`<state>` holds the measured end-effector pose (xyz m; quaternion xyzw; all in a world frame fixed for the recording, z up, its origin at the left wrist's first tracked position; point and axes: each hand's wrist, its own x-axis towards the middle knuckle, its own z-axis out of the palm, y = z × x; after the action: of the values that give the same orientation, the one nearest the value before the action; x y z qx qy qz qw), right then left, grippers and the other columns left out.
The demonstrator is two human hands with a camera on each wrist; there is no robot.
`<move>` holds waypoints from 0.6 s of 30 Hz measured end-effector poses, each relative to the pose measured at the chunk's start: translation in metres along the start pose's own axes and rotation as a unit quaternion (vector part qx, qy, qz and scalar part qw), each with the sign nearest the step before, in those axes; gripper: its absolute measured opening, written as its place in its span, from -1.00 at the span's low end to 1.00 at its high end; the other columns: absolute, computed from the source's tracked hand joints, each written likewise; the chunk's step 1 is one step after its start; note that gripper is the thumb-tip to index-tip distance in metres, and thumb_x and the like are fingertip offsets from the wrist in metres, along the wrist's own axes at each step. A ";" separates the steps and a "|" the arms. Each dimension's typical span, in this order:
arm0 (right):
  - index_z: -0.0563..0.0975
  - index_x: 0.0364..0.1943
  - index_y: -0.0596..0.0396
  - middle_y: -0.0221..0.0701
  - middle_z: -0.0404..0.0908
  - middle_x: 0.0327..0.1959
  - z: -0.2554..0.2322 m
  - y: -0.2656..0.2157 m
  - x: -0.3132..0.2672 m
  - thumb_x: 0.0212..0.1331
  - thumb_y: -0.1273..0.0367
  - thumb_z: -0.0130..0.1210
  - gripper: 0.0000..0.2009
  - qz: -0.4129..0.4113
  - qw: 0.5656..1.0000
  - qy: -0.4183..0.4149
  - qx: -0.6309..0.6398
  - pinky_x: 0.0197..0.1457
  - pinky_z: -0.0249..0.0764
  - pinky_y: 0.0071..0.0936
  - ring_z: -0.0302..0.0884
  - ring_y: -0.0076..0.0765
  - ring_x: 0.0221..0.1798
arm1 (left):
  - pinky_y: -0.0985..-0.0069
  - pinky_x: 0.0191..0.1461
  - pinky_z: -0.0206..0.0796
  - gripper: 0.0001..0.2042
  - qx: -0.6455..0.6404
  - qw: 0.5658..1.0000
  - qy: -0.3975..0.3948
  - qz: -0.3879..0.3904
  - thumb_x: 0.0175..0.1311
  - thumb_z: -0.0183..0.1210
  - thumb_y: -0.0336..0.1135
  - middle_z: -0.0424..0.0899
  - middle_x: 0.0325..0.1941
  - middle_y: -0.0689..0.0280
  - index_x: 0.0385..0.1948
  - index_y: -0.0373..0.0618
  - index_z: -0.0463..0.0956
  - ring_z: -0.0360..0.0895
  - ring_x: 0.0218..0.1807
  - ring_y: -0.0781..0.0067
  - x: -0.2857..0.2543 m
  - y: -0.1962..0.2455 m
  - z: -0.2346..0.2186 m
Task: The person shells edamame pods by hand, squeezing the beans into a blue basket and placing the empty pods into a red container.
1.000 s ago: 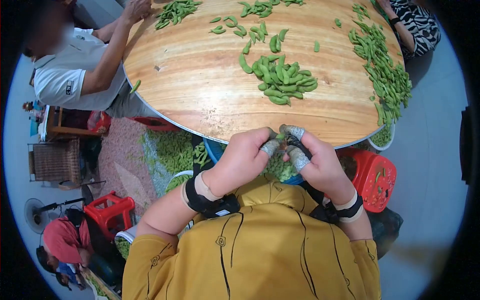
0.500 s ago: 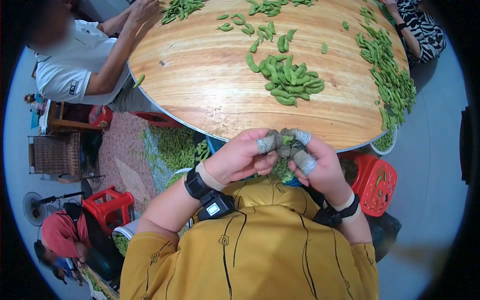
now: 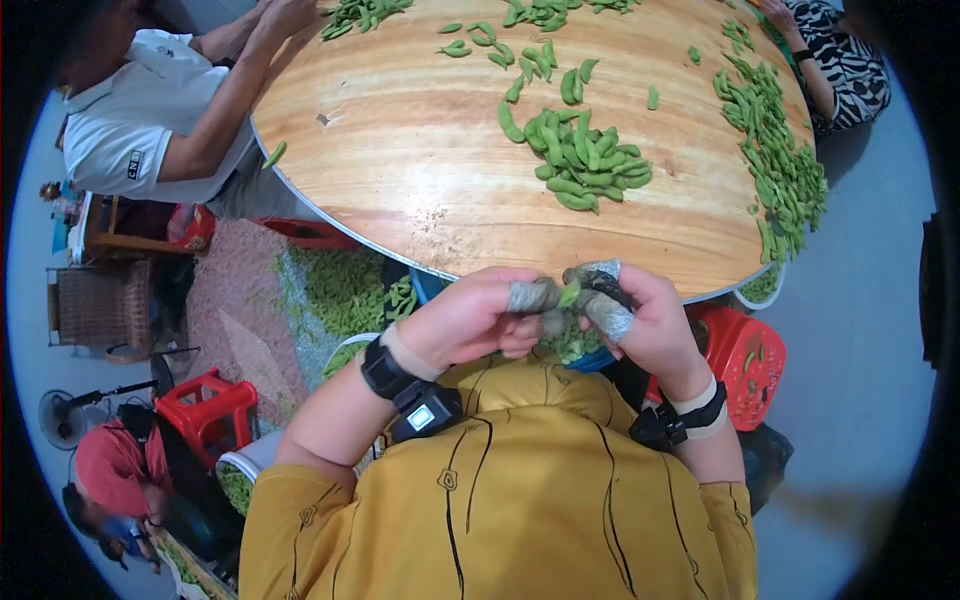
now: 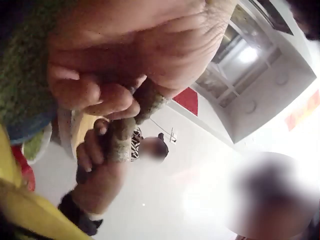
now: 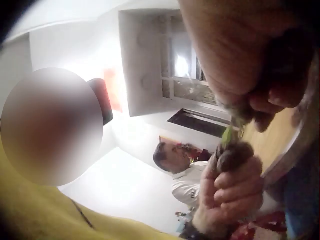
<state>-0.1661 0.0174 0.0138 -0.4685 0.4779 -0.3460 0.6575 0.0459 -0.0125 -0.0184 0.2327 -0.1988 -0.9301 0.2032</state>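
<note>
Both hands meet just off the table's near edge, in front of the yellow shirt. A green pod (image 3: 569,294) shows between the wrapped fingertips; in the right wrist view the pod (image 5: 227,136) stands out from the left hand (image 5: 232,185), pinched by its thumb and finger. My left hand (image 3: 480,315) has its other fingers curled. My right hand (image 3: 640,315) has thumb and fingers bent close against the pod's other side; whether they grip it is hidden. Below the hands, shelled beans (image 3: 572,342) lie in a blue container (image 3: 592,361).
On the wooden table (image 3: 400,160) lie a pod pile (image 3: 585,160) and a longer heap (image 3: 775,150) at the right. Red stools (image 3: 740,365) stand at both sides. One person (image 3: 150,120) sits at the left, another (image 3: 840,65) at the far right. Pods (image 3: 345,290) cover the floor at left.
The fingertips, pressed together half a second ago, are slightly apart with the pod more visible between them. The head view has shifted a little.
</note>
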 end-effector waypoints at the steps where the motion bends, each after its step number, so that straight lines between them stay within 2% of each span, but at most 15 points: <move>1: 0.54 -0.09 0.15 -0.54 0.56 -0.51 -0.002 0.004 0.003 0.22 0.44 0.09 -0.80 0.000 1.000 0.002 -0.003 -0.39 0.41 -0.59 0.44 -0.66 -0.45 | 0.60 -0.54 0.01 -0.83 -0.001 1.000 -0.004 0.000 0.38 0.00 -0.26 0.33 -0.63 0.41 -0.38 -0.11 0.42 0.16 -0.64 0.57 -0.007 0.004 0.002; 3: 0.54 -0.17 0.18 -0.35 0.59 -0.52 -0.010 0.015 0.012 0.14 0.43 0.13 -0.81 -0.142 0.964 0.051 -0.217 -0.38 0.44 -0.40 0.53 -0.38 -0.47 | 0.56 -0.53 0.12 -0.78 0.246 0.967 0.070 0.000 0.31 0.09 -0.20 0.44 -0.59 0.40 -0.34 -0.19 0.52 0.26 -0.64 0.56 -0.029 0.012 -0.001; 4: 0.54 -0.17 0.18 -0.35 0.59 -0.52 -0.014 0.009 0.015 0.14 0.43 0.13 -0.81 -0.142 0.964 0.052 -0.218 -0.38 0.44 -0.40 0.53 -0.38 -0.47 | 0.52 -0.51 0.17 -0.77 0.334 0.939 0.080 -0.015 0.27 0.12 -0.20 0.50 -0.57 0.34 -0.37 -0.20 0.54 0.34 -0.62 0.47 -0.042 0.016 -0.007; 5: 0.53 -0.22 0.19 -0.24 0.59 -0.48 -0.018 -0.002 0.018 0.10 0.42 0.13 -0.81 -0.114 0.938 0.067 -0.321 -0.33 0.45 -0.35 0.55 -0.20 -0.42 | 0.48 -0.50 0.22 -0.76 0.419 0.903 0.091 -0.030 0.23 0.16 -0.19 0.55 -0.56 0.28 -0.40 -0.21 0.56 0.41 -0.60 0.38 -0.057 0.020 -0.014; 6: 0.52 -0.27 0.21 -0.12 0.59 -0.44 -0.020 -0.011 0.022 0.06 0.42 0.14 -0.82 -0.085 0.900 0.082 -0.419 -0.29 0.46 -0.30 0.57 -0.02 -0.37 | 0.43 -0.47 0.26 -0.76 0.586 0.800 0.129 -0.015 0.17 0.20 -0.20 0.55 -0.57 0.22 -0.39 -0.22 0.55 0.43 -0.58 0.28 -0.071 0.021 -0.023; 7: 0.52 -0.32 0.16 -0.08 0.57 -0.39 -0.018 -0.016 0.027 0.00 0.43 0.13 -0.85 -0.119 0.889 0.108 -0.429 -0.29 0.46 -0.20 0.51 0.14 -0.33 | 0.38 -0.45 0.29 -0.75 0.729 0.665 0.162 0.001 0.11 0.24 -0.21 0.55 -0.58 0.15 -0.39 -0.24 0.55 0.46 -0.56 0.18 -0.084 0.019 -0.031; 8: 0.52 -0.32 0.16 -0.08 0.57 -0.39 -0.020 -0.018 0.035 0.00 0.43 0.13 -0.85 -0.118 0.889 0.110 -0.429 -0.29 0.46 -0.20 0.51 0.14 -0.33 | 0.32 -0.40 0.33 -0.76 0.794 0.560 0.237 0.009 0.02 0.28 -0.28 0.54 -0.56 0.06 -0.36 -0.25 0.54 0.49 -0.51 0.05 -0.095 0.013 -0.034; 10: 0.53 -0.32 0.14 -0.15 0.53 -0.43 -0.024 -0.017 0.053 -0.04 0.45 0.14 -0.84 -0.265 0.793 0.119 -0.536 -0.33 0.44 -0.12 0.50 0.10 -0.39 | 0.32 -0.36 0.35 -0.78 0.814 0.464 0.347 0.040 0.02 0.28 -0.33 0.56 -0.52 0.07 -0.37 -0.27 0.53 0.53 -0.47 0.09 -0.108 0.004 -0.044; 11: 0.53 -0.36 0.11 -0.20 0.51 -0.44 -0.023 -0.014 0.060 -0.07 0.45 0.14 -0.86 -0.275 0.763 0.138 -0.568 -0.35 0.44 -0.10 0.51 0.06 -0.42 | 0.32 -0.36 0.35 -0.78 0.815 0.464 0.345 0.041 0.02 0.28 -0.33 0.56 -0.52 0.07 -0.37 -0.27 0.53 0.53 -0.47 0.09 -0.110 0.006 -0.042; 13: 0.53 -0.39 0.11 -0.20 0.51 -0.44 -0.018 -0.011 0.065 -0.06 0.44 0.15 -0.88 -0.249 0.746 0.152 -0.599 -0.35 0.46 -0.13 0.52 0.03 -0.41 | 0.34 -0.31 0.37 -0.81 0.639 0.690 0.338 0.046 0.06 0.24 -0.36 0.58 -0.44 0.07 -0.36 -0.28 0.52 0.55 -0.41 0.15 -0.110 0.015 -0.025; 14: 0.52 -0.42 0.10 -0.21 0.52 -0.45 -0.015 -0.012 0.068 -0.05 0.43 0.15 -0.90 -0.223 0.728 0.163 -0.628 -0.35 0.48 -0.16 0.53 0.01 -0.40 | 0.34 -0.31 0.37 -0.81 0.639 0.690 0.338 0.048 0.06 0.24 -0.36 0.58 -0.44 0.07 -0.36 -0.28 0.52 0.55 -0.41 0.15 -0.106 0.017 -0.022; 16: 0.51 -0.43 0.10 -0.22 0.52 -0.45 -0.007 -0.015 0.066 -0.04 0.42 0.15 -0.90 -0.197 0.719 0.162 -0.647 -0.35 0.48 -0.17 0.54 0.00 -0.40 | 0.37 -0.27 0.38 -0.82 0.665 0.687 0.273 0.104 0.11 0.20 -0.36 0.58 -0.40 0.07 -0.35 -0.28 0.52 0.54 -0.39 0.22 -0.094 0.017 -0.015; 17: 0.50 -0.44 0.09 -0.22 0.52 -0.45 -0.004 -0.015 0.065 -0.03 0.41 0.16 -0.90 -0.170 0.710 0.162 -0.664 -0.35 0.49 -0.18 0.55 -0.02 -0.40 | 0.38 -0.27 0.38 -0.83 0.661 0.692 0.235 0.171 0.14 0.16 -0.36 0.57 -0.42 0.06 -0.33 -0.27 0.52 0.53 -0.39 0.17 -0.084 0.013 -0.021; 18: 0.50 -0.44 0.09 -0.22 0.52 -0.45 -0.002 -0.015 0.064 -0.03 0.41 0.16 -0.90 -0.171 0.709 0.163 -0.665 -0.35 0.49 -0.18 0.55 -0.02 -0.40 | 0.38 -0.27 0.38 -0.83 0.661 0.692 0.235 0.173 0.14 0.16 -0.36 0.57 -0.42 0.06 -0.33 -0.27 0.52 0.53 -0.39 0.17 -0.077 0.014 -0.018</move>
<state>-0.1485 -0.0453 0.0084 -0.7947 0.5955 -0.1163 0.0172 0.1209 0.0071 0.0007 0.4790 -0.7447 -0.4223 0.1941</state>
